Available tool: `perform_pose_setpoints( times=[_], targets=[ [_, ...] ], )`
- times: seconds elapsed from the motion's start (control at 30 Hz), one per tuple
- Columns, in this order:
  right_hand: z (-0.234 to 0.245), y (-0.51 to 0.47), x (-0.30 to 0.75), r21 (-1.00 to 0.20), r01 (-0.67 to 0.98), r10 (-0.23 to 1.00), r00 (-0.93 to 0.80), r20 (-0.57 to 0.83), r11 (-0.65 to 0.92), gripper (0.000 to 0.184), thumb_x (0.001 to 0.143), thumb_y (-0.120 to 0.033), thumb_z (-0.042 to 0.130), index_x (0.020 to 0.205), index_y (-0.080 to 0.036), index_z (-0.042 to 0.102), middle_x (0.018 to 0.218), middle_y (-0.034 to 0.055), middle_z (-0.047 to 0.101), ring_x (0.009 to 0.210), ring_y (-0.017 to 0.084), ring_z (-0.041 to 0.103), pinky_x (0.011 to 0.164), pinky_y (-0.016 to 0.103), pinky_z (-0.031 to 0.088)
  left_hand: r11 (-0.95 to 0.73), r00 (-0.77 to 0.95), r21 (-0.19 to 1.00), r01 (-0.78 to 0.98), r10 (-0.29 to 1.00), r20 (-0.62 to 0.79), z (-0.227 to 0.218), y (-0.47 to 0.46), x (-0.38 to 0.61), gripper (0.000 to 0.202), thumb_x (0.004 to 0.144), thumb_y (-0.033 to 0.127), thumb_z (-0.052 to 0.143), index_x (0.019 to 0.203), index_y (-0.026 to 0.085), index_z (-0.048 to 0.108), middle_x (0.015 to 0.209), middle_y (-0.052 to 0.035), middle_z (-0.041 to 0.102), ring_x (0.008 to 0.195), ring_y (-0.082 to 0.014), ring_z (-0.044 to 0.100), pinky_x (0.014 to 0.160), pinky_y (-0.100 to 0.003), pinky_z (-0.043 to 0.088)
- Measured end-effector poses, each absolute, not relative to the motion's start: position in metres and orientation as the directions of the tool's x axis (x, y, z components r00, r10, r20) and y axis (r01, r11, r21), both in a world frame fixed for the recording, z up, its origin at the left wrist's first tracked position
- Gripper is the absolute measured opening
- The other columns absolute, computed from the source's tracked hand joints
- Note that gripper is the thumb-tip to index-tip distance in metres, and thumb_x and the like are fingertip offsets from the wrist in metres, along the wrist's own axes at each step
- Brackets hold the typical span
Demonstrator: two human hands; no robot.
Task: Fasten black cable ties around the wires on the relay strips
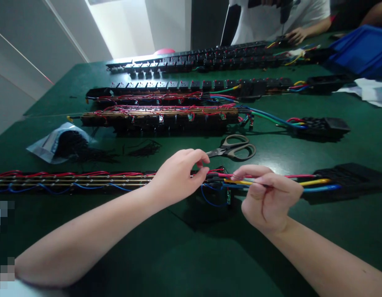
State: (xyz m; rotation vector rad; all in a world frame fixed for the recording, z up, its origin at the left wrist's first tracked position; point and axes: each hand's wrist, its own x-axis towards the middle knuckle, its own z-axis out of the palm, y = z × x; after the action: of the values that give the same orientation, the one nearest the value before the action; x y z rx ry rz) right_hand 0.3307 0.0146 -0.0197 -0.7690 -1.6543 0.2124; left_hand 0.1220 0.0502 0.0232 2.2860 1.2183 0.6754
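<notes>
A long power strip point(70, 181) with its wiring exposed lies across the near part of the table. My left hand point(178, 175) is over its right part, thumb and index finger curved with a small gap between the tips. Beside it, my right hand point(271, 196) is closed in a pinch at the yellow wire point(314, 182) and red wire point(299, 176). Something thin and dark shows at its fingertips, too small to name. A blue wire point(321, 188) runs below, into a black housing point(348, 179). A small green circuit board point(229, 196) hangs between the hands.
Scissors point(237, 148) lie just beyond my hands. A plastic bag point(48, 144) spills thin black strips point(144, 148), resembling cable ties. Several more power strips point(166, 117) lie farther back. A co-worker's hand point(298, 36) is at the far side, near a blue bin point(361, 51).
</notes>
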Motion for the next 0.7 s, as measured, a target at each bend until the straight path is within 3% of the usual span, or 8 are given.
perform_pose_setpoints(
  times=[0.07,0.2,0.43,0.53,0.7],
  targets=[
    [-0.019,0.015,0.331,-0.548,0.386,0.6,-0.018,0.799,0.742,0.014,0.102,-0.025,0.05,0.088,-0.025,0.051,0.084,0.0049,0.068,0.065,0.018,0.065,0.053,0.034,0.054,-0.47,0.52,0.579,0.666,0.849,0.092,0.028,0.062,0.127,0.014,0.093,0.03,0.061,0.097,0.02,0.071,0.093,-0.003,0.074,0.089,-0.0206,0.067,0.072,-0.031,0.051],
    [-0.018,0.015,0.331,-0.568,0.413,0.62,0.012,0.785,0.712,0.013,0.103,-0.03,0.05,0.09,-0.027,0.051,0.08,0.0053,0.067,0.062,0.021,0.064,0.049,0.036,0.051,-0.433,0.609,0.641,0.634,0.791,-0.068,0.026,0.076,0.132,0.017,0.091,0.034,0.066,0.091,0.021,0.076,0.084,-0.0008,0.073,0.074,-0.0162,0.065,0.063,-0.027,0.048],
    [-0.023,0.016,0.334,-0.613,0.38,0.661,0.007,0.751,0.693,0.016,0.104,-0.032,0.05,0.088,-0.028,0.051,0.079,0.0032,0.066,0.063,0.019,0.065,0.052,0.036,0.054,-0.445,0.657,0.714,0.54,0.753,-0.027,0.01,0.077,0.127,0.013,0.089,0.028,0.071,0.096,0.021,0.079,0.087,-0.0015,0.072,0.071,-0.0131,0.062,0.064,-0.024,0.05],
    [-0.023,0.017,0.335,-0.635,0.345,0.68,-0.013,0.733,0.691,0.01,0.104,-0.032,0.051,0.095,-0.028,0.053,0.081,0.0026,0.066,0.064,0.018,0.066,0.054,0.036,0.057,-0.454,0.672,0.715,0.532,0.74,-0.03,0.009,0.077,0.128,0.015,0.091,0.028,0.068,0.098,0.019,0.078,0.092,-0.0027,0.072,0.077,-0.0142,0.065,0.068,-0.026,0.051],
    [-0.023,0.015,0.336,-0.587,0.415,0.665,-0.06,0.745,0.695,0.019,0.104,-0.032,0.05,0.086,-0.028,0.051,0.077,0.0037,0.068,0.064,0.021,0.067,0.056,0.038,0.058,-0.458,0.708,0.726,0.513,0.704,-0.057,0.008,0.079,0.129,0.017,0.095,0.025,0.064,0.105,0.021,0.077,0.102,-0.0029,0.073,0.086,-0.0156,0.067,0.072,-0.026,0.052]
  ],
)
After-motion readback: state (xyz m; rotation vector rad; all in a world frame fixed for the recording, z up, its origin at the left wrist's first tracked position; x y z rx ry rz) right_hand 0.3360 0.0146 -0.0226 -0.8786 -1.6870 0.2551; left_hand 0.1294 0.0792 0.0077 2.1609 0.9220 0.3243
